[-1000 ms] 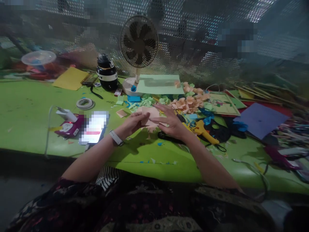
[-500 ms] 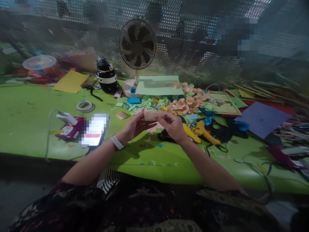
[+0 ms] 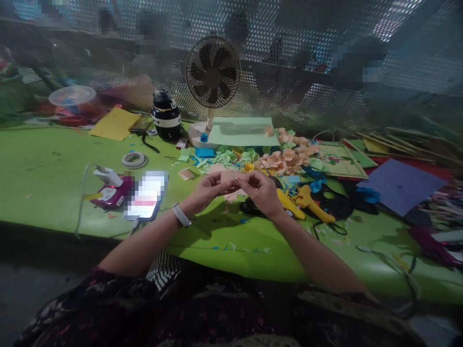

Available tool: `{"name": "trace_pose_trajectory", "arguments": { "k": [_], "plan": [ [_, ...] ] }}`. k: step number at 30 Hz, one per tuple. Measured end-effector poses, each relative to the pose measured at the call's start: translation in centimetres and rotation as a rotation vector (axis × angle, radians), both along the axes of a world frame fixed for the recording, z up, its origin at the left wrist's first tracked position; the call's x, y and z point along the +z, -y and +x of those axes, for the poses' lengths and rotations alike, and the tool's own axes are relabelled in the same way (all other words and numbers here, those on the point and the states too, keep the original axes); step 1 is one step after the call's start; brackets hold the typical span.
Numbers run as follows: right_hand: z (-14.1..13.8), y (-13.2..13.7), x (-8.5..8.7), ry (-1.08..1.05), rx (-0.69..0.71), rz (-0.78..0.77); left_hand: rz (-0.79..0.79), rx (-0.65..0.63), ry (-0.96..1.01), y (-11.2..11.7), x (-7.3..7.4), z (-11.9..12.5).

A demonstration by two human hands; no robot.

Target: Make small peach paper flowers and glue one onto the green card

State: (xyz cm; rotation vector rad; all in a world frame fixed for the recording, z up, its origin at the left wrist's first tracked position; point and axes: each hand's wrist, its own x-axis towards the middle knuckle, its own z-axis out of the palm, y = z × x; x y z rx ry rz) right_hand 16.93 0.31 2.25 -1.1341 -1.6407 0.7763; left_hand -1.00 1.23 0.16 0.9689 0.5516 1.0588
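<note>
Between my two hands is a small piece of peach paper point(image 3: 228, 178), held up over the green tabletop. My left hand point(image 3: 210, 192) pinches its left end; a white band circles that wrist. At the other end my right hand point(image 3: 261, 192) grips the paper between thumb and fingers, and the two thumbs nearly meet. The fingers hide part of the paper, so its folds are hard to make out. Just behind lie curled peach paper pieces point(image 3: 287, 156) and green paper pieces point(image 3: 231, 156). Yellow-handled scissors point(image 3: 289, 202) rest beside my right hand.
A fan point(image 3: 212, 72) and a black jar-shaped bottle point(image 3: 166, 118) stand at the back. Left are a lit phone point(image 3: 147, 195), a tape roll point(image 3: 133, 159) and a magenta device point(image 3: 112, 193) with a cable. A purple sheet point(image 3: 401, 185) lies right.
My thumbs have come closer together on the peach paper, and its front face is now more covered by my fingers. The whole view has shifted slightly, with things appearing further right and lower.
</note>
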Motion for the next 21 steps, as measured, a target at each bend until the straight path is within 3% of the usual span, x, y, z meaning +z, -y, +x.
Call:
{"name": "trace_pose_trajectory", "arguments": {
  "k": [16,21],
  "plan": [
    [0.29,-0.11,0.21,0.108,0.0,0.032,-0.004,-0.014,-0.022,-0.14,-0.24,-0.01],
    [0.52,-0.49,-0.25,-0.004,-0.098,0.011,0.019,0.025,-0.04,-0.34,-0.51,-0.02]
  ]
}}
